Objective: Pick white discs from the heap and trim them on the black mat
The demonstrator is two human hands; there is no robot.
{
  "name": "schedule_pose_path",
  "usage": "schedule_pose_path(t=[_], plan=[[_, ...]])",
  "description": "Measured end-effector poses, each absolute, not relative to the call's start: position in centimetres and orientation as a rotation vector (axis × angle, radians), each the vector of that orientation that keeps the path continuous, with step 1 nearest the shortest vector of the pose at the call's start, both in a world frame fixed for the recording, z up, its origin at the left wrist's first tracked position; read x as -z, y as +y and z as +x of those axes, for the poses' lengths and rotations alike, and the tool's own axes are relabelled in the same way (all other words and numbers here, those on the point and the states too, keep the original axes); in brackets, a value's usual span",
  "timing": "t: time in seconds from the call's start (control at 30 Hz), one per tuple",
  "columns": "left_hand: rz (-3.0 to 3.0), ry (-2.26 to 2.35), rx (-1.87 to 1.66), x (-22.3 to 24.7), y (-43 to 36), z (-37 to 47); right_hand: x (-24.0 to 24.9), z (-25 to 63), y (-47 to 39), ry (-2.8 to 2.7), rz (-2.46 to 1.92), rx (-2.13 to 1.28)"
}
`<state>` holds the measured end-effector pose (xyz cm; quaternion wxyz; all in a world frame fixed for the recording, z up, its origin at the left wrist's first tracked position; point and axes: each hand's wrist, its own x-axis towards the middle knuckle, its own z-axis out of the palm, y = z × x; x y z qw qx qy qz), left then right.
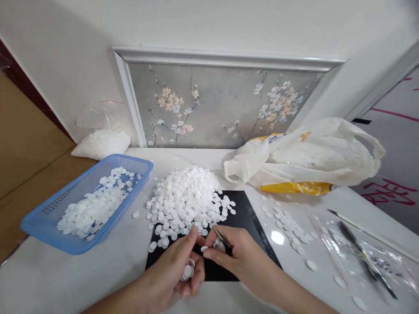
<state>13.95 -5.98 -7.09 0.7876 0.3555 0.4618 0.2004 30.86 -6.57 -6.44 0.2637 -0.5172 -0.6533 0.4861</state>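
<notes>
My left hand (170, 274) is closed, its curled fingers cupping several small white discs (187, 272). Close beside it, my right hand (240, 250) is closed around a slim dark metal tool (224, 240), whose exact kind I cannot make out. A single white disc (204, 249) shows at the tips of the right thumb and finger, and more pale discs seem to be tucked in that palm. Both hands are over a black mat (225, 274). Just beyond them, a large heap of white discs (188, 196) covers the mat's far left part.
At left stands a blue plastic basket (147, 168) with more discs inside. Behind it leans a clear bag (103, 144) of white pieces. A white plastic bag (304, 161) lies back right. Loose discs (291, 229), a zip bag (343, 244) and a pen-like tool (366, 257) lie at right.
</notes>
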Motion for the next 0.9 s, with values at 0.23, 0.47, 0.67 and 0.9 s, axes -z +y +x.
schedule_pose_path(t=[0.23,0.47,0.67,0.9], plan=[[0.539,0.753,-0.363,7.4,-6.3,14.6,4.4,29.7,-7.8,-1.978,-1.192,-1.258],[0.412,0.755,-0.496,7.9,-6.1,14.6,4.9,29.9,-8.3,-1.720,-1.050,-1.460],[0.368,0.698,-0.534,8.0,-5.8,14.4,4.6,31.0,-8.1,-1.520,-1.142,-1.501],[0.317,0.712,-0.515,8.1,-5.9,14.7,5.6,33.2,-6.8,-1.523,-1.361,-1.023]])
